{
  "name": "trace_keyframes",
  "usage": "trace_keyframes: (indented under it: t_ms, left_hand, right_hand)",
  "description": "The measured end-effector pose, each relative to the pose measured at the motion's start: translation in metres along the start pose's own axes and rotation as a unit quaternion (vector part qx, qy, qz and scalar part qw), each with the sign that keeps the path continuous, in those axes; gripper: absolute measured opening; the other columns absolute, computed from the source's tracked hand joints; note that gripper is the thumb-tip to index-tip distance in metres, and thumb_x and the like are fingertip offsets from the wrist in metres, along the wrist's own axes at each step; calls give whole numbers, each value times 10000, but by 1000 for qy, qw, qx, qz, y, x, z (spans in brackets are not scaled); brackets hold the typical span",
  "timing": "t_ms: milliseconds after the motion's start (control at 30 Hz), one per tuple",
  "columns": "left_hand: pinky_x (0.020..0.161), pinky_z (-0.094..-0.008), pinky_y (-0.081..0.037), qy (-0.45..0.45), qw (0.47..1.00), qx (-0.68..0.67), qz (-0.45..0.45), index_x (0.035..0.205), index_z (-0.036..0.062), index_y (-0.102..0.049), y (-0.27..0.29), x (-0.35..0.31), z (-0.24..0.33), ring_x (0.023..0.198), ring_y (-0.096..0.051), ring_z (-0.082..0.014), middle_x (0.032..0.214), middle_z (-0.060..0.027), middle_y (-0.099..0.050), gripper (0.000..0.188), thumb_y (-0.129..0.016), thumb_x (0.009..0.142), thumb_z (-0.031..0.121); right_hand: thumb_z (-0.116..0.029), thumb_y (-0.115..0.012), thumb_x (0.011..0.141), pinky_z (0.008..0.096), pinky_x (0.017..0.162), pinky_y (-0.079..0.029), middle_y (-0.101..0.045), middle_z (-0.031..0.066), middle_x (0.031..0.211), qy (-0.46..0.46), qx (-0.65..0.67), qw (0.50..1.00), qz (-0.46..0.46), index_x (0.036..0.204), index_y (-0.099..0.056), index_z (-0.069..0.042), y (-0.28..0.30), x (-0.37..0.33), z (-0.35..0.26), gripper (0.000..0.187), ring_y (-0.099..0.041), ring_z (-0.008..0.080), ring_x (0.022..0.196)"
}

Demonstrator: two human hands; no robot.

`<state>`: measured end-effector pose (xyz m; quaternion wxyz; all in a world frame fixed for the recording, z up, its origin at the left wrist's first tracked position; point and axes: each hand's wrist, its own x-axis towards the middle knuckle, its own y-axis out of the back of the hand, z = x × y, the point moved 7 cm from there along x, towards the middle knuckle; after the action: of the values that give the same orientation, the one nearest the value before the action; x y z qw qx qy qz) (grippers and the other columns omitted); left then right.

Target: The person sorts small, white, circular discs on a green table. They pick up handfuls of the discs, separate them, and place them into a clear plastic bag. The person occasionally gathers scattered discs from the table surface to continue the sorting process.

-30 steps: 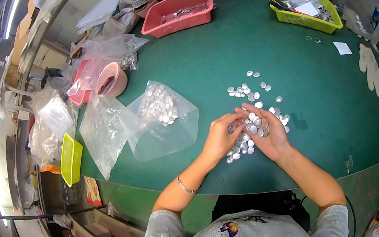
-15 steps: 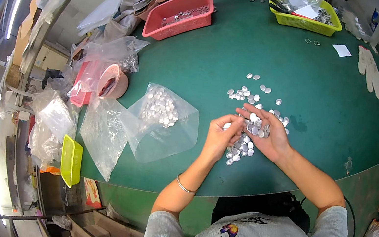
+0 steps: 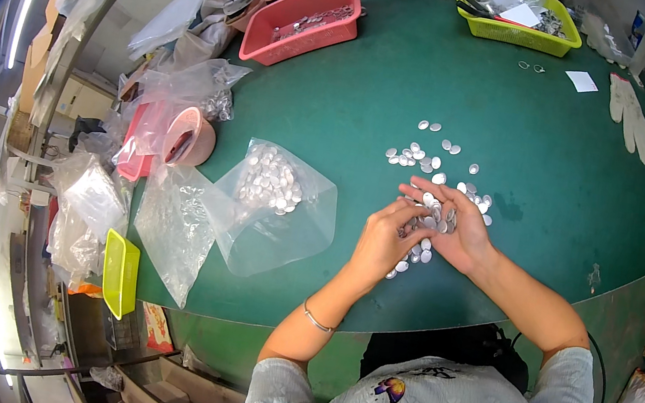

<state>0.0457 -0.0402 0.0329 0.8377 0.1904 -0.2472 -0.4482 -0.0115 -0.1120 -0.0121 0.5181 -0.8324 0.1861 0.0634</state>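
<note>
Palm up and cupped, my right hand (image 3: 467,240) holds a small heap of silver oval metal pieces (image 3: 443,223). My left hand (image 3: 380,240) reaches over this heap from the left, fingers curled and thumb against the pieces; its fingertips are partly hidden. More loose oval pieces (image 3: 407,159) lie scattered on the green table just beyond both hands, and some show beneath them. To the left, a clear plastic bag (image 3: 304,237) lies flat with many of the same pieces (image 3: 271,181) in it.
A second clear bag (image 3: 178,233) lies left of the filled one. Along the left edge stand a pink cup (image 3: 200,147) and a yellow-green basket (image 3: 119,275). Farther off are a pink basket (image 3: 301,42), a yellow-green tray (image 3: 517,37) and a white glove (image 3: 633,120).
My left hand has moved right and turned over the right palm, its fingers now among the oval pieces there. The right hand stays nearly in place.
</note>
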Motion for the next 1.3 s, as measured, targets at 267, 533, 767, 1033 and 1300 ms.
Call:
trace_keyframes:
  t_ms: [267,533,767,1033,1300]
  left_hand:
    - [570,-273,-473,93,992,-79,16,908,-4,-640,-1,0,-20,631,-586,-151,784,-99,-633,255,-748,681,38]
    - [607,-264,-475,44,992,-68,99,939,-14,-635,16,0,-5,682,-598,-157,787,-105,-627,240,-719,718,24]
    - [574,-233,-434,37,988,-52,144,935,12,-653,23,-2,-1,617,-512,-98,713,-55,-583,229,-714,714,17]
    - [540,-239,-458,9,988,-80,135,974,13,-642,22,-2,-1,601,-559,-130,756,-71,-604,252,-708,732,28]
    - [609,-264,-498,39,978,-147,143,992,3,-632,23,-6,-5,720,-638,-166,858,-132,-647,261,-699,744,44]
  right_hand:
    - [-254,-287,921,391,983,-365,-477,154,1272,8,15,1000,0,1272,-406,27,1,2,-1,465,-482,230,1126]
    - [-234,-385,918,339,864,-410,-553,94,1093,-15,21,999,46,1135,-531,-10,17,3,7,344,-530,183,981]
    - [-289,-497,921,255,584,-422,-578,34,901,-33,-63,990,118,982,-558,-81,15,-7,10,225,-554,132,765]
    - [-278,-536,916,211,595,-409,-573,8,874,-8,-146,986,81,967,-568,-100,0,-9,2,188,-529,83,730]
    - [-266,-544,918,180,502,-361,-548,11,814,-12,-128,992,17,944,-562,-64,-1,-5,4,205,-510,84,646]
